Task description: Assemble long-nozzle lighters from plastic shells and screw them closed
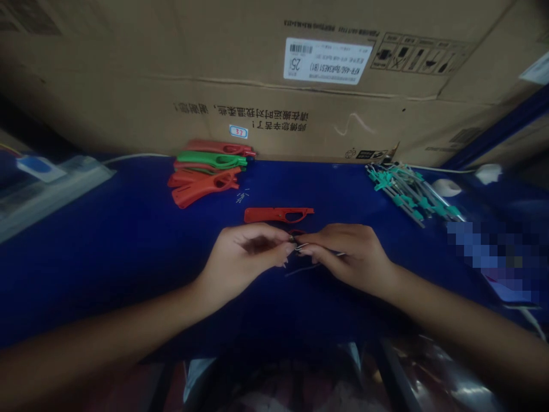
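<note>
A small wire piece (pixel 297 242) is held just above the blue-covered bench (pixel 107 263), pinched at its ends between the fingertips of the left hand (pixel 244 257) and the right hand (pixel 349 257). Neither hand is clenched or released; each is closed lightly in a precise pinch. The wire piece is judged to be very light, stiff yet springy, and slippery, so it seems best taken by its thicker bent end, with little force. A red plastic part (pixel 278 215) lies just beyond the hands. Further off, a pile of red and green plastic parts (pixel 206 171) is laid near scattered metal pins (pixel 242 197), and a heap of metal rods with green fittings (pixel 412 191) is seen on the right. The only container seen is a cardboard carton (pixel 257 74) behind the bench, its contents hidden.
</note>
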`<state>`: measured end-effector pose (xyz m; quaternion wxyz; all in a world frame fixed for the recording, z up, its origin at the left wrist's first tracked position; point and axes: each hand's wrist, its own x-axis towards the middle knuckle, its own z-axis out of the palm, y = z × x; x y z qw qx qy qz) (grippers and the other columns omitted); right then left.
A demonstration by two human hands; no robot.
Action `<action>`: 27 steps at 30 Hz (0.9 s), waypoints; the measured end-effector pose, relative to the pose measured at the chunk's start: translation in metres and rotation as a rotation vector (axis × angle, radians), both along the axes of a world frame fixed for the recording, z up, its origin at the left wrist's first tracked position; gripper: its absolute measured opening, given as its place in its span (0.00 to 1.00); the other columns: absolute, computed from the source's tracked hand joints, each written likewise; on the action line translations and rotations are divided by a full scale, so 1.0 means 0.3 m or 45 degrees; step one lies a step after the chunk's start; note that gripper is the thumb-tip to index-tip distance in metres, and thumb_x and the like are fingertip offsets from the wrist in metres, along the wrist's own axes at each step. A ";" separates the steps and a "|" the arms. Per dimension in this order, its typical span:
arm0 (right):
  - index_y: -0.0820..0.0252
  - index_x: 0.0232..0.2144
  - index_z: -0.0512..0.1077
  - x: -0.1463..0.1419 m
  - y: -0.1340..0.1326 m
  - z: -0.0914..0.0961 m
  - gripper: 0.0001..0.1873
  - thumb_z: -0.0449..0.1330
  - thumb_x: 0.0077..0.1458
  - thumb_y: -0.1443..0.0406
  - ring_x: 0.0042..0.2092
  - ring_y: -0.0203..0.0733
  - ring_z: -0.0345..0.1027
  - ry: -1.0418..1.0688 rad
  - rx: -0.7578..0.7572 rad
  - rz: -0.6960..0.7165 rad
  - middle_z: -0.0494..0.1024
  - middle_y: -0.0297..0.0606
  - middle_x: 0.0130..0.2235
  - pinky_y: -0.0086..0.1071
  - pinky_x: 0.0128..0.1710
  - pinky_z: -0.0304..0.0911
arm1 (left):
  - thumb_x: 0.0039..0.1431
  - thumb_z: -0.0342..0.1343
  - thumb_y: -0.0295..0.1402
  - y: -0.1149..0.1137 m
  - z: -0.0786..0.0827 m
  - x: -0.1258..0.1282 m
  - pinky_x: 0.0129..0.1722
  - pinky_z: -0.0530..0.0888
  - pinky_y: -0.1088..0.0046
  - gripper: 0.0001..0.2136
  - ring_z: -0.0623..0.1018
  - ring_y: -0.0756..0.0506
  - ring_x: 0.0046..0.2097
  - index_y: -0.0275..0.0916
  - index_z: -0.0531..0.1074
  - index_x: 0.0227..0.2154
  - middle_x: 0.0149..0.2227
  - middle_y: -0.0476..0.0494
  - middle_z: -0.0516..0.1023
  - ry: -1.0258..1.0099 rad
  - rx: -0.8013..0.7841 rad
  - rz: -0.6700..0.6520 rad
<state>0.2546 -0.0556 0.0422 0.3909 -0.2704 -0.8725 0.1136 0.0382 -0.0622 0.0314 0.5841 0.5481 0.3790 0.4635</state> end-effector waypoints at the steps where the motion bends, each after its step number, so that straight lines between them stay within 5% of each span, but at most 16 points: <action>1: 0.59 0.41 0.79 0.001 0.000 0.000 0.05 0.63 0.62 0.67 0.34 0.35 0.79 -0.009 0.053 -0.012 0.85 0.35 0.34 0.25 0.36 0.73 | 0.52 0.69 0.25 0.000 -0.001 -0.001 0.31 0.78 0.85 0.05 0.80 0.55 0.27 0.38 0.82 0.32 0.29 0.50 0.84 -0.002 -0.005 0.005; 6: 0.60 0.46 0.75 0.006 0.000 -0.003 0.13 0.67 0.58 0.68 0.37 0.36 0.80 -0.032 0.207 -0.088 0.84 0.36 0.38 0.26 0.39 0.74 | 0.50 0.70 0.26 0.005 -0.011 -0.005 0.30 0.79 0.83 0.06 0.80 0.53 0.27 0.38 0.82 0.32 0.28 0.49 0.84 -0.018 -0.030 0.028; 12: 0.60 0.43 0.75 0.016 0.003 -0.001 0.10 0.66 0.58 0.70 0.38 0.37 0.79 -0.101 0.326 -0.051 0.83 0.37 0.38 0.28 0.39 0.75 | 0.48 0.72 0.28 0.013 -0.010 -0.004 0.30 0.78 0.83 0.07 0.80 0.53 0.27 0.38 0.82 0.32 0.27 0.50 0.83 0.013 -0.099 0.061; 17: 0.56 0.45 0.76 0.027 -0.002 -0.001 0.12 0.64 0.59 0.71 0.40 0.38 0.80 -0.145 0.300 -0.061 0.84 0.35 0.40 0.30 0.44 0.76 | 0.48 0.72 0.31 0.013 -0.007 0.000 0.30 0.80 0.76 0.08 0.81 0.50 0.26 0.36 0.81 0.31 0.26 0.48 0.83 0.030 -0.094 0.084; 27: 0.53 0.47 0.77 0.041 -0.001 -0.007 0.15 0.64 0.59 0.72 0.36 0.39 0.81 -0.122 0.295 -0.104 0.86 0.34 0.39 0.31 0.35 0.74 | 0.48 0.72 0.31 0.013 -0.006 0.002 0.29 0.80 0.76 0.08 0.80 0.50 0.25 0.36 0.81 0.31 0.26 0.47 0.83 0.062 -0.059 0.109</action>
